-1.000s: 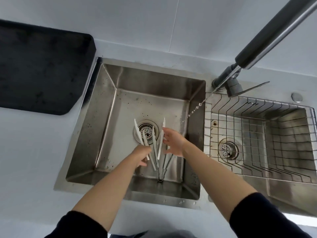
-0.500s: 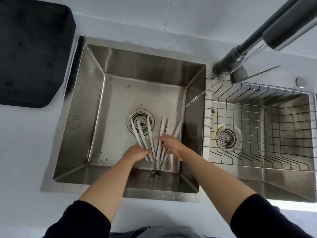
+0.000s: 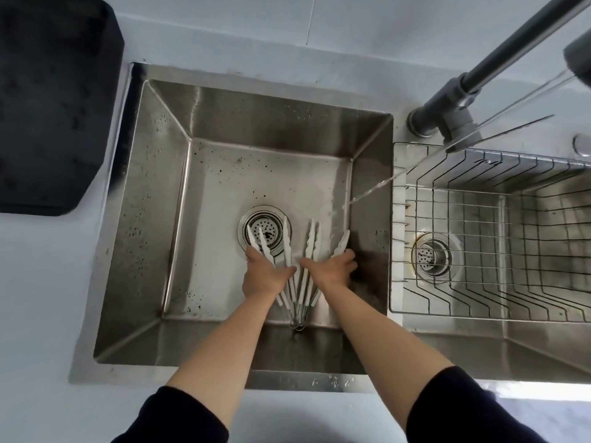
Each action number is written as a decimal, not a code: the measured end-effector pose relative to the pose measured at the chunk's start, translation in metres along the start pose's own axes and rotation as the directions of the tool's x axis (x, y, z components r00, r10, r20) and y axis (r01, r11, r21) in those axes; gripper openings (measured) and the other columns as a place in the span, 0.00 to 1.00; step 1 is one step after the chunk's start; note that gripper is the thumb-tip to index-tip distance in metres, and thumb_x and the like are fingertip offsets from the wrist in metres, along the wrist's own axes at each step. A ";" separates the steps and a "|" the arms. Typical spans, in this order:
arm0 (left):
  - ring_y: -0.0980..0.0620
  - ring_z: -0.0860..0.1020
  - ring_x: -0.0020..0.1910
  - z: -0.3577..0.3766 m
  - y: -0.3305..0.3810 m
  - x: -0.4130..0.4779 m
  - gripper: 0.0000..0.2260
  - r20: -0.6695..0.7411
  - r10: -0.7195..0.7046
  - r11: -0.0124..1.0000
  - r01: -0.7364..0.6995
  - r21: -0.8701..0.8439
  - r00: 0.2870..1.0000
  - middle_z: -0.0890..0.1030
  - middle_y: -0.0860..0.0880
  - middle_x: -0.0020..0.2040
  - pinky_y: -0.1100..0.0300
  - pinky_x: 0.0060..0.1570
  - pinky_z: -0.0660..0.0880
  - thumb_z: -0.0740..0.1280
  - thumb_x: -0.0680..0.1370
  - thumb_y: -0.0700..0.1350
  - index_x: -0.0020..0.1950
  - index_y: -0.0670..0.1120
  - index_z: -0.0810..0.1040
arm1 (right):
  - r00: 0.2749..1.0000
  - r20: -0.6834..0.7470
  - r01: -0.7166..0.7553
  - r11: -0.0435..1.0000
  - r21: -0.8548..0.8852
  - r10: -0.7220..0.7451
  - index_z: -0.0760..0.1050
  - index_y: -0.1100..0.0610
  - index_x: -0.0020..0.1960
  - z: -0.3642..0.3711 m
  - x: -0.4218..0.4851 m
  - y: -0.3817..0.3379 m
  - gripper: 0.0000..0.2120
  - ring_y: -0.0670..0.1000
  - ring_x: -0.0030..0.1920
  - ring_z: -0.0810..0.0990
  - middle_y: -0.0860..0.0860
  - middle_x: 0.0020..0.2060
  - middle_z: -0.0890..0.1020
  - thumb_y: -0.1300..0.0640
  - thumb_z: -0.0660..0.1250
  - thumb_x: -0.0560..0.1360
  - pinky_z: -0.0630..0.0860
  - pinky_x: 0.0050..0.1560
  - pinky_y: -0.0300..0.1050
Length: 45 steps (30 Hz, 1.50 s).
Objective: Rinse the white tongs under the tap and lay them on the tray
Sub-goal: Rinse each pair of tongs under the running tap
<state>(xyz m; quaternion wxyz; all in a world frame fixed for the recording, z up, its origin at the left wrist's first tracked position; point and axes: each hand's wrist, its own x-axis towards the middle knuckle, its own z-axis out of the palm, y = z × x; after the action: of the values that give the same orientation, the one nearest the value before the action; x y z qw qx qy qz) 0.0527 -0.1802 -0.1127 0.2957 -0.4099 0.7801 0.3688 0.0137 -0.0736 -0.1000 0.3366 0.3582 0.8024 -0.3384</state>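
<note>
Several white tongs (image 3: 309, 247) lie fanned out on the floor of the left steel sink (image 3: 211, 193), tips pointing away from me, wire ends bunched near the front wall. My left hand (image 3: 265, 273) rests on the left tongs, fingers wrapped over them beside the drain (image 3: 264, 230). My right hand (image 3: 332, 268) grips the rightmost tong arm near the sink's right wall. A dark tap (image 3: 479, 75) reaches from the upper right, and a thin water stream (image 3: 371, 193) falls against the right wall, just beyond the tong tips. A black tray (image 3: 54, 100) lies on the counter at the upper left.
A second sink on the right holds a wire basket (image 3: 499, 244) with its own drain (image 3: 431, 257) below. A flat tap lever (image 3: 511, 126) sticks out over it. White counter surrounds both sinks.
Both hands have lowered onto the sink floor and spread the tongs into a wider fan. My view has moved closer and shifted right. The water stream has grown stronger.
</note>
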 end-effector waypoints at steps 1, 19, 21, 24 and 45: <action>0.39 0.77 0.55 0.002 0.001 -0.001 0.40 -0.009 0.011 1.000 -0.011 0.013 1.000 0.72 0.41 0.63 0.53 0.46 0.74 0.71 0.67 0.59 0.67 0.42 0.53 | 1.000 0.009 0.000 1.000 0.002 0.000 0.47 0.57 0.71 0.002 0.001 0.001 0.51 0.61 0.64 0.67 0.60 0.68 0.60 0.50 0.77 0.61 0.71 0.59 0.53; 0.55 0.79 0.37 -0.029 0.019 0.000 0.17 0.078 0.197 0.928 -0.160 -0.338 0.977 0.77 0.50 0.41 0.65 0.33 0.71 0.70 0.67 0.39 0.52 0.45 0.69 | 0.976 0.125 0.177 0.984 0.029 -0.179 0.56 0.63 0.66 -0.015 -0.003 -0.006 0.32 0.55 0.54 0.75 0.57 0.57 0.74 0.58 0.69 0.70 0.73 0.50 0.43; 0.57 0.79 0.29 -0.043 0.033 -0.008 0.16 0.094 0.236 0.838 -0.153 -0.524 0.967 0.75 0.47 0.42 0.67 0.27 0.73 0.67 0.68 0.33 0.52 0.44 0.66 | 0.965 0.140 0.209 0.972 0.103 -0.222 0.56 0.63 0.64 -0.026 -0.011 -0.019 0.29 0.51 0.47 0.75 0.54 0.49 0.75 0.60 0.68 0.69 0.73 0.42 0.41; 0.53 0.81 0.25 -0.063 0.054 -0.022 0.16 0.104 0.283 0.731 -0.145 -0.667 0.953 0.74 0.45 0.42 0.64 0.25 0.76 0.65 0.70 0.31 0.48 0.47 0.63 | 0.935 0.173 0.253 0.924 0.288 -0.310 0.55 0.61 0.62 -0.045 -0.023 -0.041 0.28 0.50 0.44 0.76 0.50 0.43 0.73 0.65 0.67 0.68 0.74 0.40 0.41; 0.48 0.82 0.29 -0.113 0.097 -0.122 0.17 0.068 0.533 0.633 -0.344 -0.693 0.843 0.75 0.41 0.42 0.60 0.24 0.76 0.68 0.73 0.36 0.48 0.50 0.61 | 0.871 0.194 0.196 0.681 0.706 -0.452 0.73 0.61 0.51 -0.147 -0.083 -0.112 0.21 0.50 0.29 0.80 0.55 0.34 0.79 0.44 0.67 0.71 0.78 0.28 0.42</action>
<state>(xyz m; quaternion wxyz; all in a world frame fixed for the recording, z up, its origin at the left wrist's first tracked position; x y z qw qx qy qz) 0.0111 -0.1830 0.0759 0.1349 -0.2291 0.6286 0.7309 -0.0767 -0.0448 0.0783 0.2579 0.2369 0.6047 -0.7154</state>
